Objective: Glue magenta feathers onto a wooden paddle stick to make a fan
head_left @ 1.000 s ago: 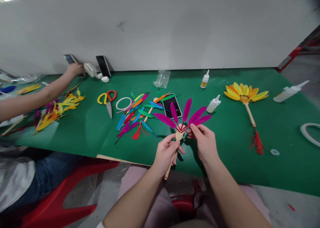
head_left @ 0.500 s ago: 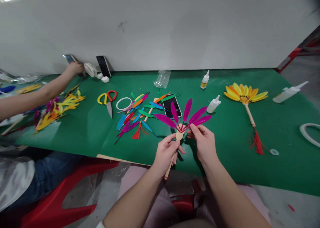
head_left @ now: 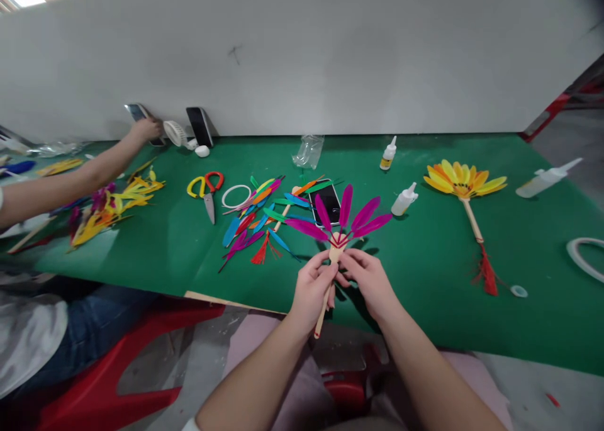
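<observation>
My left hand (head_left: 312, 287) is closed round the wooden handle of a small feather fan (head_left: 336, 237), just under its rounded head. Several magenta feathers (head_left: 346, 206) spread from that head, their red quill ends meeting in a V. At the head's right edge my right hand (head_left: 370, 281) is closed, thumb and fingertips pinching the wood. Left of the fan lies a loose pile of coloured feathers (head_left: 245, 223) with a red tassel (head_left: 267, 248). Behind the fan, a phone (head_left: 331, 198) is partly covered by feathers.
A yellow feather fan (head_left: 465, 179) and glue bottles (head_left: 404, 199) are on the right of the green table, with a white ring (head_left: 585, 258). Scissors (head_left: 209, 198) and another white ring (head_left: 236, 196) lie left. A co-worker's arm (head_left: 89, 176) reaches to a phone by the partition (head_left: 292, 60).
My right hand has moved left and down from the rightmost magenta feathers to the fan's wooden head. Those feathers now stand slightly further left. My left hand keeps its hold.
</observation>
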`<state>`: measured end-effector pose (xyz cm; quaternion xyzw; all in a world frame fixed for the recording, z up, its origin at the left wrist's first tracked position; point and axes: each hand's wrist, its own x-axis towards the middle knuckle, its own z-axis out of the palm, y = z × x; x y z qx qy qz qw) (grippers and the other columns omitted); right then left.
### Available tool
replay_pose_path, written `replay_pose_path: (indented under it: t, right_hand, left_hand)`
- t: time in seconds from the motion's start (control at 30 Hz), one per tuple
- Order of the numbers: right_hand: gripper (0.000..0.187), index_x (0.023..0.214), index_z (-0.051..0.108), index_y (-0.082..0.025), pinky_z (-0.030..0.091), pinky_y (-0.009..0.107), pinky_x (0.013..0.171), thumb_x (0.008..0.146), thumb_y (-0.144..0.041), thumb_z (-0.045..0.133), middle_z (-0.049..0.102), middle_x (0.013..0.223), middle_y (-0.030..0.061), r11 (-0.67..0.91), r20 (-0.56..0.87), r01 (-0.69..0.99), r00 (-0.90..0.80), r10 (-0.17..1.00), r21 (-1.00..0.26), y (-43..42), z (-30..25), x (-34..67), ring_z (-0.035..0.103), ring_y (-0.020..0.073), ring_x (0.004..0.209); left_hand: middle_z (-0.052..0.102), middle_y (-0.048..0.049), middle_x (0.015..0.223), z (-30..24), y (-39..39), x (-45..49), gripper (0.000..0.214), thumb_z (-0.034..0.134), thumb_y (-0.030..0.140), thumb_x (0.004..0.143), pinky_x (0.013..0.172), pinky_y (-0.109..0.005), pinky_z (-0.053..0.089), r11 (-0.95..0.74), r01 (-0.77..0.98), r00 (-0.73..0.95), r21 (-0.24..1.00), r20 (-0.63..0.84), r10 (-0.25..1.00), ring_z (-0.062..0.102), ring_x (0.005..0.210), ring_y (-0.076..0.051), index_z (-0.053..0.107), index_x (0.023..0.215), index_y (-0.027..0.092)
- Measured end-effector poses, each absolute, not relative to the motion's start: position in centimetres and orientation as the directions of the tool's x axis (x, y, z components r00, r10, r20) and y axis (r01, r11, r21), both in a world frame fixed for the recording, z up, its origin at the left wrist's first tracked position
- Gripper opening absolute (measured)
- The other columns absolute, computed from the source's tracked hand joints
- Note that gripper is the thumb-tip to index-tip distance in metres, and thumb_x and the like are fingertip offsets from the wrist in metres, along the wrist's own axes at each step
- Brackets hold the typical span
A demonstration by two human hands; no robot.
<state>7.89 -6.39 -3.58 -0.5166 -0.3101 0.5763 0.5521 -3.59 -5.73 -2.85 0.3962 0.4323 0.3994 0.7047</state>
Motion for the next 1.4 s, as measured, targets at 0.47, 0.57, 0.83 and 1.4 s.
replay_pose_path:
  t: [0.47, 0.57, 0.83, 1.4]
  right_hand:
    - [0.025, 0.072, 0.064, -0.016, 0.047, 0.024, 0.057, 0.064, -0.040, 0.065, 0.064, 0.068, 0.0016, -0.243, -0.298, -0.328, 0.127, 0.946, -0.913, -6.6, -3.2, 8.3, 0.058, 0.0130, 0.064]
    - [0.026, 0.071, 0.061, -0.016, 0.047, 0.024, 0.054, 0.065, -0.041, 0.065, 0.065, 0.064, 0.0016, -0.286, -0.333, -0.337, 0.091, 0.938, -0.897, -6.6, -2.9, 8.2, 0.060, 0.0135, 0.061]
    - [0.028, 0.073, 0.060, -0.016, 0.047, 0.024, 0.050, 0.064, -0.043, 0.064, 0.066, 0.061, 0.0014, -0.308, -0.342, -0.342, 0.042, 0.939, -0.888, -6.9, -3.1, 8.0, 0.061, 0.0138, 0.054]
    - [0.026, 0.076, 0.060, -0.015, 0.048, 0.023, 0.052, 0.068, -0.040, 0.062, 0.066, 0.062, 0.0019, -0.314, -0.334, -0.300, 0.016, 0.943, -0.901, -6.9, -3.8, 7.8, 0.061, 0.0122, 0.053]
  left_hand:
    - [0.062, -0.0059, 0.081, -1.8, -3.8, -4.7, 0.066, 0.062, 0.039, 0.070, 0.049, -0.020, 0.048, 0.318, -0.157, 0.165, 0.935, -0.293, 0.942, 0.060, 0.069, -0.014, 0.033, 0.124, 0.015]
    - [0.060, -0.0051, 0.082, -1.3, -2.7, -4.9, 0.049, 0.063, 0.038, 0.068, 0.046, -0.017, 0.044, 0.233, -0.153, 0.103, 0.960, -0.219, 0.970, 0.056, 0.064, -0.011, 0.050, 0.109, 0.014]
    - [0.057, 0.0003, 0.059, -1.6, -2.0, -4.4, 0.026, 0.068, 0.036, 0.063, 0.045, -0.017, 0.041, 0.175, -0.131, 0.018, 0.976, -0.174, 0.984, 0.056, 0.056, -0.010, 0.060, 0.067, 0.011]
    - [0.059, 0.0004, 0.056, -1.5, -1.9, -4.5, 0.024, 0.068, 0.033, 0.064, 0.044, -0.018, 0.042, 0.118, -0.068, -0.051, 0.991, -0.122, 0.991, 0.054, 0.051, -0.009, 0.061, 0.068, 0.011]
